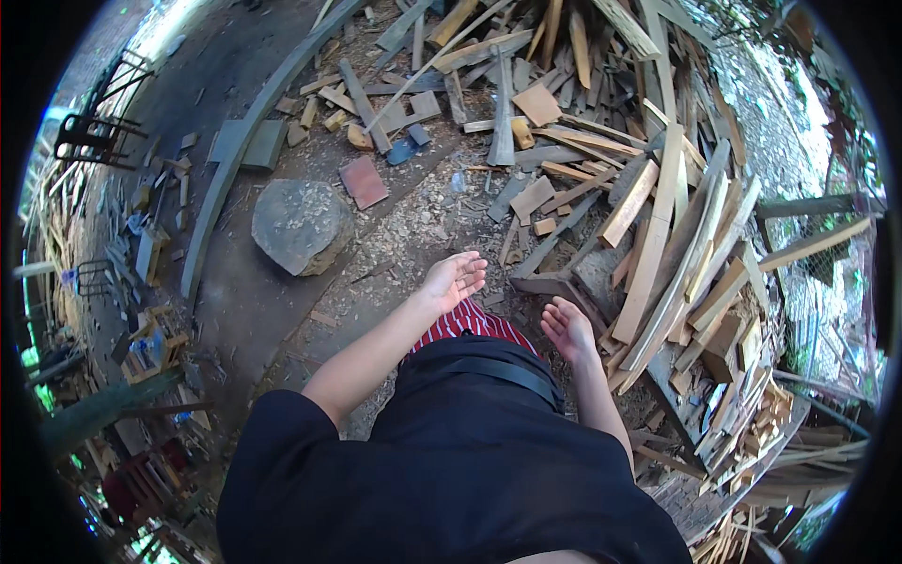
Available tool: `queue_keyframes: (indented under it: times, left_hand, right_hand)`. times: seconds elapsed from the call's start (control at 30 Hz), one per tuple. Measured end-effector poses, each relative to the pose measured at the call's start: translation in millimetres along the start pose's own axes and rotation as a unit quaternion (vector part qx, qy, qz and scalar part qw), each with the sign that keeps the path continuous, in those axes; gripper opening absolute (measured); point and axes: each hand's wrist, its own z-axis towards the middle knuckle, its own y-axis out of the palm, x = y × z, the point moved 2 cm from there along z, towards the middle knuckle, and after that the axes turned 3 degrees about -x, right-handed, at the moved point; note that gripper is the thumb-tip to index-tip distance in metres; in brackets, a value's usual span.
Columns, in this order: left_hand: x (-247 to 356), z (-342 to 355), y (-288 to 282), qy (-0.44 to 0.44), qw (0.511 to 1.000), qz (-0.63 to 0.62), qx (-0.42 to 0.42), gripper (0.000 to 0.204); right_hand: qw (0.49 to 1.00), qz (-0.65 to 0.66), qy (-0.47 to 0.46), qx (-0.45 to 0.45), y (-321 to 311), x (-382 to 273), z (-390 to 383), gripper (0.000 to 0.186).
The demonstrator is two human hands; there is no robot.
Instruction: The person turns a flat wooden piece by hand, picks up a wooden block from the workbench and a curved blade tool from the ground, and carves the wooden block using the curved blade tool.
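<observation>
My left hand (pixel 455 281) hovers in front of my waist, palm turned inward, with its fingers a little bent and nothing in them. To its right, my right hand (pixel 567 329) is also raised and bare, fingers loosely curled and apart. Neither hand touches anything. Nearest to my right hand is the corner of a wooden frame (pixel 556 285) at the edge of a heap of long boards (pixel 653 235). Ahead and left of my left hand stands a tree-stump block (pixel 299 226) with chips on top. A reddish square tile (pixel 364 182) lies just beyond the block.
Scrap wood (pixel 554 85) is piled at the far side. A long curved beam (pixel 235 169) runs along the left. Dark metal chairs (pixel 94 136) stand at the far left. More offcuts (pixel 752 414) fill a bin at the right. Wood chips (pixel 413 221) litter the ground.
</observation>
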Motion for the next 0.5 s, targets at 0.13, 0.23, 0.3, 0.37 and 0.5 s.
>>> queue_keyframes:
  times: [0.13, 0.23, 0.3, 0.37, 0.5]
  left_hand:
    - [6.2, 2.7, 7.4, 0.000, 1.000, 0.022, -0.009, 0.025]
    - [15.4, 7.8, 21.7, 0.009, 0.999, 0.044, -0.017, 0.028]
    - [20.1, 11.0, 29.7, 0.024, 0.999, 0.042, -0.024, 0.030]
    - [23.0, 12.5, 34.9, 0.034, 0.998, 0.036, -0.045, 0.030]
    - [15.8, 10.3, 41.7, 0.052, 0.997, 0.021, -0.057, 0.028]
  right_hand:
    - [0.999, 0.018, -0.037, 0.030, -14.0, 6.2, -3.8, 0.025]
    - [0.997, 0.044, -0.060, 0.020, -6.2, 4.0, -5.9, 0.025]
    - [0.996, 0.045, -0.074, 0.005, 3.9, 3.6, -8.4, 0.025]
    - [0.995, 0.027, -0.089, -0.028, 14.9, 3.7, -12.8, 0.025]
    - [0.990, -0.006, -0.124, -0.069, 15.3, 11.3, -24.4, 0.025]
